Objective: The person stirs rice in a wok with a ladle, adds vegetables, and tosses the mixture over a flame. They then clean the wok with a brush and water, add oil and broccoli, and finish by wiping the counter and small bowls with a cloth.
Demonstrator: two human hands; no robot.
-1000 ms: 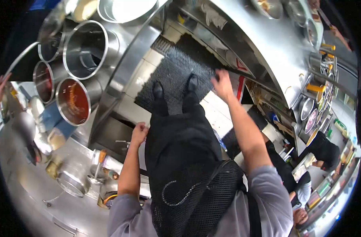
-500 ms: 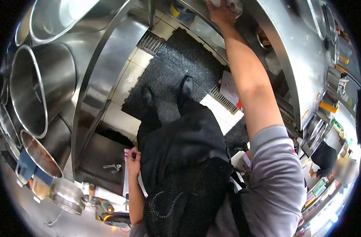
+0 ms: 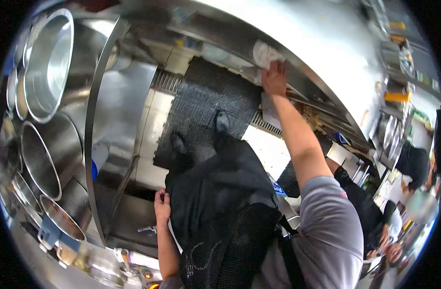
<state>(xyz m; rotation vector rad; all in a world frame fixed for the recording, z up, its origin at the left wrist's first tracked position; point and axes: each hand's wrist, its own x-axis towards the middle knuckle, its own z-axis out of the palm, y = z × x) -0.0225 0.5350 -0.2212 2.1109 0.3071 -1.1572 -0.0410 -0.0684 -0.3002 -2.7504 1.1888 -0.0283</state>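
My right hand (image 3: 274,79) is stretched far forward at the edge of a steel counter, its fingers on a crumpled white cloth (image 3: 265,54). The fingertips are partly hidden against the cloth. Beside my dark apron (image 3: 220,178), my left hand (image 3: 162,206) hangs low with its fingers curled in, and nothing shows in it. Close to that hand, a small metal fitting (image 3: 147,229) lies on a dark lower surface.
Large steel pots (image 3: 42,159) and a deep steel basin (image 3: 49,65) stand on the left. Underfoot lies a black rubber mat (image 3: 201,96) beside a floor drain grate (image 3: 167,82). Dark-clothed co-workers (image 3: 413,164) are at the right, along the steel counter (image 3: 326,43).
The view has shifted. My right hand has drawn back a little with the white cloth, which now shows more fully. My left hand stays low at my side, fingers still curled.
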